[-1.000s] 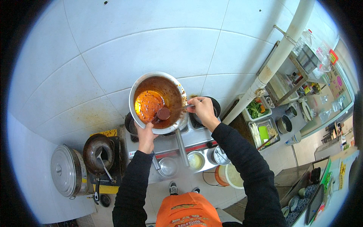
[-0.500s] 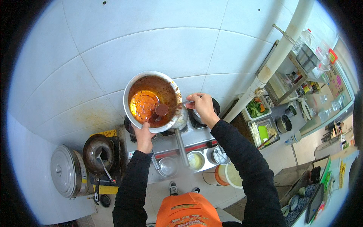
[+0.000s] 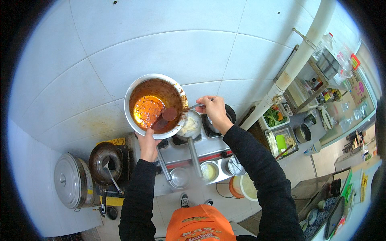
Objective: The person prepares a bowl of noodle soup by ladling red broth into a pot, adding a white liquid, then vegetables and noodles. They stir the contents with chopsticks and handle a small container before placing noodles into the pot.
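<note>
My left hand (image 3: 148,147) grips the near rim of a large round metal pot (image 3: 127,107), its thumb over the edge. The pot is tipped toward me above the stove. Glossy orange-red oil (image 3: 146,111) with dark bits lies in it, and brown residue coats its inner wall. My right hand (image 3: 214,112) is closed on the handle of a ladle (image 3: 169,114). The ladle's round bowl is inside the pot, beside the oil. A long-handled saucepan (image 3: 189,125) with pale food sits on the stove to the right of the pot, partly hidden by it.
Left of the stove (image 3: 177,152) are a dark wok (image 3: 97,162) with a spoon and a lidded steel stockpot (image 3: 66,180). Several small bowls line the stove's front. A pale pipe (image 3: 277,89) slants down at right, near vegetable trays (image 3: 277,125). A bucket (image 3: 247,188) stands below.
The pot and my left hand have shifted slightly left, and the ladle bowl has moved left with them. More of the saucepan and its pale food now shows.
</note>
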`<state>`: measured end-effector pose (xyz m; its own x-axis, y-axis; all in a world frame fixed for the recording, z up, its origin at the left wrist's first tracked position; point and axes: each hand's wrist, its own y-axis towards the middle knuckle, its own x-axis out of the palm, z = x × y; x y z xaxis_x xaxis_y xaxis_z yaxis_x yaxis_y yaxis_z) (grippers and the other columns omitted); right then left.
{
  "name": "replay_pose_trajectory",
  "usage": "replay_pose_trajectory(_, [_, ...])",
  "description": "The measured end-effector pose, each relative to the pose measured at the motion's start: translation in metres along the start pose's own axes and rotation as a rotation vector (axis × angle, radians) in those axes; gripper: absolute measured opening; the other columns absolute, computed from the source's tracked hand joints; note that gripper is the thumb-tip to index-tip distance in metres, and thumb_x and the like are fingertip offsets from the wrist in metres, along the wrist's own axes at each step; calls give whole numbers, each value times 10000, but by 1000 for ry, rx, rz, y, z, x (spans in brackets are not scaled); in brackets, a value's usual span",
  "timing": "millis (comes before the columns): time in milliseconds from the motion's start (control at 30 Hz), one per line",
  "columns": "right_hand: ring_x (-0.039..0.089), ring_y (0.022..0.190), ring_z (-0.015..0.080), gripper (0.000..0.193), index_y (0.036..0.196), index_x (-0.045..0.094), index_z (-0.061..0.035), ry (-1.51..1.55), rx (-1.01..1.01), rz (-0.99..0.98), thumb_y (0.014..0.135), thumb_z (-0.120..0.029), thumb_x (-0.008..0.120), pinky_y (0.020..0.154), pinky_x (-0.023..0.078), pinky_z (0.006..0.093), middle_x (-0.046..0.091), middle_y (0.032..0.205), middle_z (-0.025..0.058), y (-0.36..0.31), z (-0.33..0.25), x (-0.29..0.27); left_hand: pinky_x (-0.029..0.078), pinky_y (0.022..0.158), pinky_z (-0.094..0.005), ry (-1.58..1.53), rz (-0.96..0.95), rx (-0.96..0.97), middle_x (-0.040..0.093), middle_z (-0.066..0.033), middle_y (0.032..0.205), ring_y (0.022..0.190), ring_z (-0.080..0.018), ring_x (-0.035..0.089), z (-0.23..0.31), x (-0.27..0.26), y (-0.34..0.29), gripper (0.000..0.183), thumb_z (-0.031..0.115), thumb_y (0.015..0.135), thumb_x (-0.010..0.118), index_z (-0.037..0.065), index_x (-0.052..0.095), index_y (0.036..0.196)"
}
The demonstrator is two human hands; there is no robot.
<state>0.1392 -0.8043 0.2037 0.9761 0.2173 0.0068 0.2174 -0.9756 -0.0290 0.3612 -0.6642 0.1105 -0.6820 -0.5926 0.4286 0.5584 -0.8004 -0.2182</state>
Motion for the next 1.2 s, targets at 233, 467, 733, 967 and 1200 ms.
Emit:
replay_pose_trajectory(233, [726, 705, 190, 196, 926, 727, 55, -257, -84, -128, 944, -83, 590, 652, 583, 327, 728, 778, 132, -6, -2, 10, 656, 814, -470, 2, -15, -43, 545, -158, 1372, 1161, -307, 659, 4, 7, -21, 580, 6, 906, 479, 81, 341, 1465])
replay_pose_trajectory(467, [696, 829, 420, 99, 846, 691, 6, -912, -678, -353, 827, -86, 659, 764, 570, 466, 707, 865, 226, -13, -33, 25, 607, 837, -482, 83, -167, -163, 472, -141, 1432, 1226, -287, 594, -1, 24, -48, 666, 49, 933, 513, 170, 211, 1515])
replay_pose_trajectory(733, [690, 806, 443, 217, 982, 539, 26, -947, -664, -378, 798, -15, 646, 751, 551, 519, 683, 821, 265, -48, -2, 35, 610, 877, -538, 76, -313, -283, 491, -148, 1403, 1215, -332, 613, -22, 67, -88, 655, 15, 931, 500, 143, 218, 1509])
replay_pose_trajectory(967, [676, 813, 477, 270, 1020, 494, 26, -979, -578, -309, 812, -25, 658, 727, 538, 536, 674, 822, 282, -74, -2, -23, 646, 878, -490, 2, -486, -361, 479, -184, 1386, 1206, -359, 622, -39, 102, -120, 608, -38, 942, 443, 93, 206, 1486])
replay_pose_trajectory(1200, [719, 725, 328, 210, 937, 636, -18, -825, -553, -167, 879, -173, 765, 637, 560, 399, 708, 806, 166, -129, -62, -52, 619, 905, -490, -135, -405, -351, 544, -160, 1330, 1170, -289, 641, -26, 95, -135, 528, -3, 904, 496, -16, 385, 1420])
